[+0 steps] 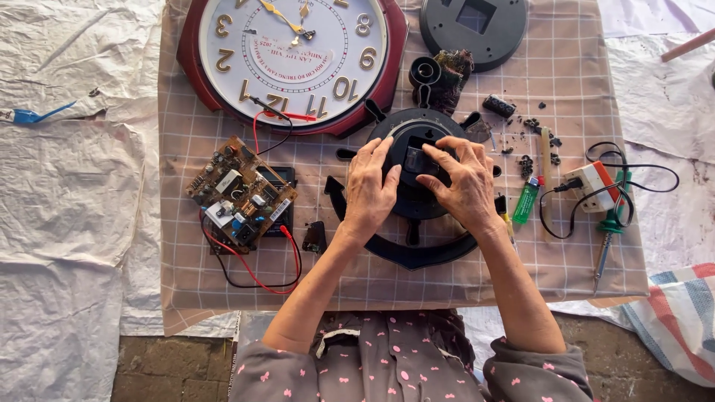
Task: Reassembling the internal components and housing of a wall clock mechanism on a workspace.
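A black round clock frame [417,249] lies on the checked cloth [194,283] in front of me. My left hand [369,190] rests on its left half, fingers pressing near the middle. My right hand [462,182] lies on the right half, fingertips on the small black clock movement [414,158] at the centre. Both hands touch that centre part; how firmly they grip it is hidden by the fingers.
A large white-faced wall clock with a red rim [294,56] lies at the back. A brown circuit board [240,193] with red and black leads sits left. A round black cover [473,26], green lighter [526,201], white plug adapter [592,182] and soldering iron [607,242] lie right.
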